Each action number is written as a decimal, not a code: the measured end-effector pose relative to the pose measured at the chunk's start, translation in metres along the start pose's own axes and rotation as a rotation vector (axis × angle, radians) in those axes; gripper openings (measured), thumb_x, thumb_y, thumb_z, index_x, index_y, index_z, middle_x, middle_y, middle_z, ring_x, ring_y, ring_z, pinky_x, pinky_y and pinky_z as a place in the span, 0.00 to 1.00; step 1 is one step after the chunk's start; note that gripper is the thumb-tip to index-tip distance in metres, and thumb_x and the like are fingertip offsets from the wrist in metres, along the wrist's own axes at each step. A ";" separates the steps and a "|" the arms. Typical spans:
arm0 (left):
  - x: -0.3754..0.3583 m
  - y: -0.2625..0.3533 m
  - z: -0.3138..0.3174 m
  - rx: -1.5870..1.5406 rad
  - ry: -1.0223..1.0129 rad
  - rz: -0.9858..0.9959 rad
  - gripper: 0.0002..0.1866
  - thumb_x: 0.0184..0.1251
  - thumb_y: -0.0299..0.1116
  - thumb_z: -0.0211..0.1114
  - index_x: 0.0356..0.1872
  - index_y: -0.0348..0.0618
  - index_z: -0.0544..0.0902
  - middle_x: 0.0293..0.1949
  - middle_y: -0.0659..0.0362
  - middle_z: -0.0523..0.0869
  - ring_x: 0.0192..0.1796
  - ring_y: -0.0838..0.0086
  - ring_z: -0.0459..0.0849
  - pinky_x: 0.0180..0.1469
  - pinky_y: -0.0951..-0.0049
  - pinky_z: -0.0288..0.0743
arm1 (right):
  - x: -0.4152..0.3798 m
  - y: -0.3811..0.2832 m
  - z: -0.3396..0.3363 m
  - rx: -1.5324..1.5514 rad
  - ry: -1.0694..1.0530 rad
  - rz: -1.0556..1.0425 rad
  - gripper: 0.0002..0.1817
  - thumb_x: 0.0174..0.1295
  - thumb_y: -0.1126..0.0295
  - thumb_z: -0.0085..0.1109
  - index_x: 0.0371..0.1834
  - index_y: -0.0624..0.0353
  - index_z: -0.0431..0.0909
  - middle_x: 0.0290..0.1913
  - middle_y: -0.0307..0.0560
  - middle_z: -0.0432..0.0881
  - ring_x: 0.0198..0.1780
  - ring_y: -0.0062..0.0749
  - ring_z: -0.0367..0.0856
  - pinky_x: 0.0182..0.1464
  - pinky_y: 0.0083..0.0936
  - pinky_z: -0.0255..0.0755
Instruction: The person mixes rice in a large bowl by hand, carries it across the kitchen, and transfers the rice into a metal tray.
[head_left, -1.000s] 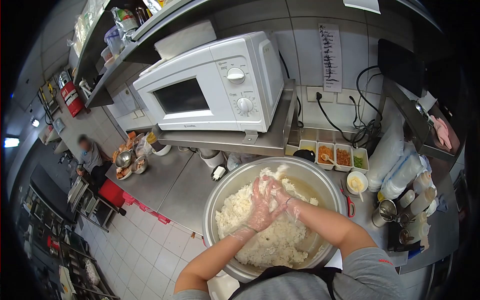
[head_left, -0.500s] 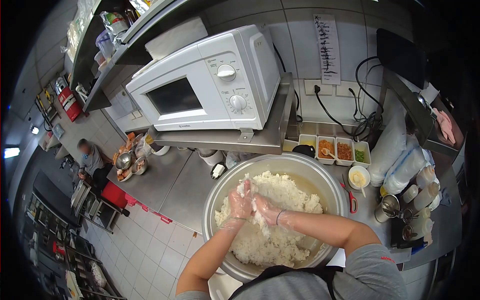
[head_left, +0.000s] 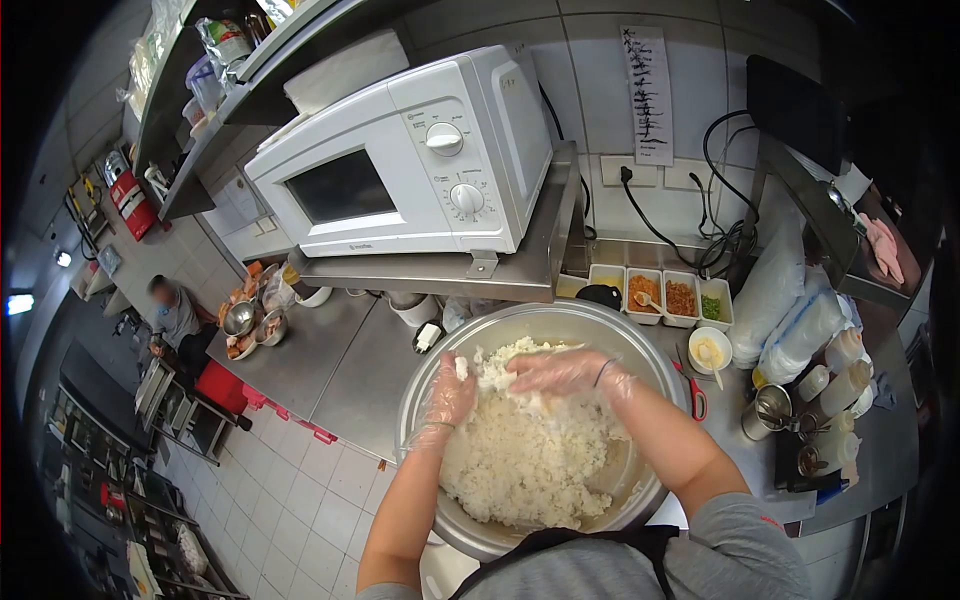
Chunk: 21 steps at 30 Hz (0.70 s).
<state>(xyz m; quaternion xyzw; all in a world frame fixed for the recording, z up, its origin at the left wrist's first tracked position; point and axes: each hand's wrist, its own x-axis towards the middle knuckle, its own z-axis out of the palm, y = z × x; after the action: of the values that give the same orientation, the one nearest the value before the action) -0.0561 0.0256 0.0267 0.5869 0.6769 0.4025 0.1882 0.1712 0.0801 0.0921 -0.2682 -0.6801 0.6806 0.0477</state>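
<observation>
A wide metal pot (head_left: pixel 415 400) holds a heap of cooked white rice (head_left: pixel 530 460). Both my hands are over the rice in clear plastic gloves. At the pot's left side my left hand (head_left: pixel 456 390) points its fingers up and away from me, with a small clump of rice by its fingertips. Across from it, my right hand (head_left: pixel 560 372) stretches its fingers leftward, low over the far part of the heap, its underside at the rice. A gap of rice shows between the two hands. Neither hand is closed round anything I can see.
A white microwave (head_left: pixel 400 165) stands on a metal shelf behind the pot. Small topping trays (head_left: pixel 681 298) line the wall. Red-handled scissors (head_left: pixel 697 398) and a bowl with a spoon (head_left: pixel 709 347) lie right. Food bowls (head_left: pixel 240 318) stand far left; a person (head_left: pixel 178 315) sits beyond.
My hands were together with rice between them; now they have come apart, left hand leftward, right hand rightward and turned flatter. The view has shifted slightly.
</observation>
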 end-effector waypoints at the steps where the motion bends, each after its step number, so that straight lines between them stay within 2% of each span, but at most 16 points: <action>1: 0.000 -0.006 0.002 0.047 -0.010 0.042 0.27 0.61 0.32 0.59 0.60 0.39 0.62 0.43 0.40 0.79 0.49 0.48 0.79 0.50 0.58 0.69 | 0.004 0.008 -0.014 -0.066 0.032 -0.034 0.40 0.54 0.49 0.63 0.66 0.54 0.58 0.54 0.52 0.71 0.55 0.37 0.74 0.45 0.39 0.77; 2: 0.001 -0.011 0.000 0.131 -0.077 0.096 0.32 0.56 0.29 0.61 0.62 0.42 0.57 0.51 0.37 0.74 0.55 0.45 0.75 0.53 0.56 0.68 | 0.002 0.008 -0.023 -0.100 0.101 0.026 0.43 0.51 0.49 0.65 0.67 0.55 0.56 0.56 0.54 0.70 0.55 0.38 0.74 0.44 0.39 0.78; 5: 0.001 -0.012 -0.001 0.466 -0.280 0.033 0.41 0.49 0.31 0.66 0.65 0.44 0.54 0.64 0.33 0.58 0.65 0.42 0.64 0.60 0.56 0.66 | -0.003 0.017 -0.039 -0.265 0.276 0.215 0.54 0.42 0.48 0.71 0.70 0.57 0.51 0.61 0.58 0.67 0.57 0.43 0.74 0.43 0.39 0.79; 7: -0.001 -0.005 -0.002 0.419 -0.366 0.012 0.51 0.44 0.34 0.71 0.69 0.47 0.48 0.68 0.34 0.45 0.69 0.42 0.53 0.65 0.58 0.62 | -0.003 0.035 -0.036 -0.459 0.345 0.354 0.61 0.36 0.48 0.74 0.72 0.58 0.46 0.64 0.61 0.65 0.58 0.48 0.73 0.47 0.38 0.79; 8: -0.003 -0.001 -0.003 0.398 -0.412 0.001 0.56 0.41 0.35 0.74 0.71 0.48 0.45 0.70 0.34 0.39 0.72 0.42 0.48 0.68 0.59 0.59 | -0.004 0.032 -0.027 -0.502 0.284 0.403 0.63 0.35 0.49 0.75 0.72 0.59 0.44 0.65 0.63 0.62 0.59 0.48 0.72 0.46 0.36 0.79; 10: -0.012 0.017 -0.002 0.330 -0.460 0.007 0.62 0.37 0.37 0.76 0.72 0.53 0.40 0.71 0.36 0.35 0.73 0.44 0.43 0.70 0.59 0.55 | -0.004 0.018 -0.003 -0.589 0.162 0.501 0.65 0.34 0.51 0.75 0.72 0.60 0.40 0.68 0.67 0.57 0.61 0.49 0.70 0.46 0.34 0.80; 11: -0.015 0.023 0.000 0.296 -0.481 0.010 0.66 0.35 0.38 0.78 0.73 0.55 0.37 0.71 0.36 0.33 0.74 0.46 0.41 0.71 0.60 0.53 | 0.003 0.024 0.000 -0.644 0.161 0.435 0.67 0.34 0.51 0.75 0.72 0.61 0.37 0.68 0.69 0.55 0.62 0.50 0.69 0.48 0.35 0.78; 13: -0.014 0.028 0.006 0.256 -0.536 0.096 0.68 0.33 0.42 0.79 0.73 0.55 0.37 0.72 0.38 0.36 0.74 0.48 0.40 0.73 0.59 0.49 | 0.023 0.042 0.003 -0.764 0.154 0.299 0.70 0.34 0.50 0.75 0.72 0.63 0.31 0.68 0.74 0.53 0.62 0.53 0.68 0.52 0.37 0.75; 14: -0.014 0.029 0.007 0.236 -0.563 0.139 0.69 0.32 0.44 0.80 0.73 0.54 0.37 0.72 0.39 0.37 0.74 0.49 0.39 0.73 0.58 0.47 | 0.029 0.044 0.007 -0.904 0.150 0.244 0.71 0.35 0.49 0.74 0.72 0.62 0.27 0.68 0.79 0.49 0.65 0.58 0.64 0.63 0.38 0.65; 17: -0.011 0.026 0.012 0.329 -0.614 0.213 0.67 0.34 0.42 0.80 0.73 0.55 0.38 0.73 0.44 0.46 0.74 0.48 0.42 0.73 0.59 0.47 | 0.050 0.069 0.012 -0.790 0.132 0.035 0.71 0.36 0.48 0.73 0.72 0.64 0.27 0.68 0.81 0.46 0.69 0.59 0.57 0.69 0.37 0.54; 18: -0.012 0.030 0.010 0.320 -0.612 0.193 0.66 0.35 0.41 0.79 0.73 0.54 0.39 0.72 0.46 0.48 0.74 0.50 0.44 0.73 0.59 0.48 | 0.054 0.074 0.013 -0.775 0.133 -0.018 0.69 0.38 0.47 0.72 0.72 0.65 0.28 0.69 0.79 0.46 0.72 0.58 0.50 0.71 0.37 0.50; 20: -0.015 0.038 0.002 0.305 -0.608 0.152 0.62 0.39 0.39 0.78 0.73 0.54 0.42 0.72 0.49 0.54 0.74 0.53 0.48 0.73 0.61 0.49 | 0.062 0.079 0.014 -0.701 0.160 -0.128 0.68 0.40 0.45 0.71 0.72 0.67 0.30 0.70 0.75 0.46 0.73 0.55 0.48 0.71 0.36 0.50; 21: -0.013 0.035 -0.001 0.222 -0.598 0.195 0.59 0.41 0.37 0.77 0.73 0.53 0.44 0.72 0.50 0.55 0.74 0.56 0.49 0.72 0.62 0.50 | 0.065 0.078 0.014 -0.664 0.171 -0.184 0.68 0.41 0.45 0.71 0.72 0.67 0.31 0.71 0.73 0.46 0.73 0.54 0.47 0.71 0.35 0.49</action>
<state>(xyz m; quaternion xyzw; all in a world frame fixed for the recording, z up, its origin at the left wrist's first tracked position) -0.0310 0.0123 0.0508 0.7579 0.5720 0.1526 0.2741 0.1336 0.0897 -0.0024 -0.2628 -0.8790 0.3906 0.0757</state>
